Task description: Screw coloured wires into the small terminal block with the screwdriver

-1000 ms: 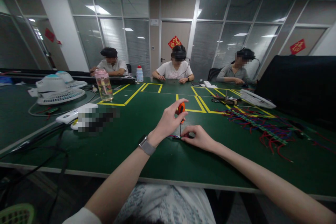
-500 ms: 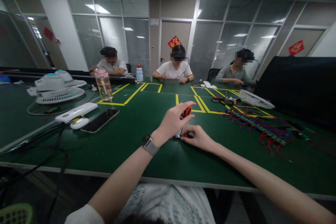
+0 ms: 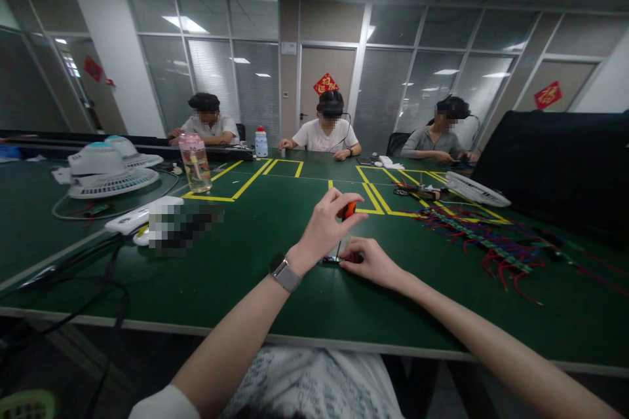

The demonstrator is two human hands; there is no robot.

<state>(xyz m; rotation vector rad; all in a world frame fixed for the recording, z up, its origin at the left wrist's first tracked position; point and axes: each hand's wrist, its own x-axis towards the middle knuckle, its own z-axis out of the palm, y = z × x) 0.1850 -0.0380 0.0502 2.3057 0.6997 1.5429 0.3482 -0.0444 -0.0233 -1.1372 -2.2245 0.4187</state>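
My left hand (image 3: pixel 324 226) is closed round the orange handle of a small screwdriver (image 3: pixel 346 211), held upright with its thin shaft pointing down. The tip meets a small dark part with coloured wires (image 3: pixel 333 260) lying on the green table (image 3: pixel 295 301). My right hand (image 3: pixel 371 260) pinches that part from the right and pins it to the table. A grey watch sits on my left wrist.
A heap of red, blue and green wires (image 3: pixel 484 236) lies to the right. A phone, a white power bank (image 3: pixel 142 215), two fans (image 3: pixel 105 173) and a pink bottle (image 3: pixel 195 161) stand to the left. Three people sit at the far side. A black screen (image 3: pixel 560 170) stands at right.
My left hand has turned the screwdriver handle between its fingers, tilting it slightly right. My right hand stays on the small part. The view has dropped a little.
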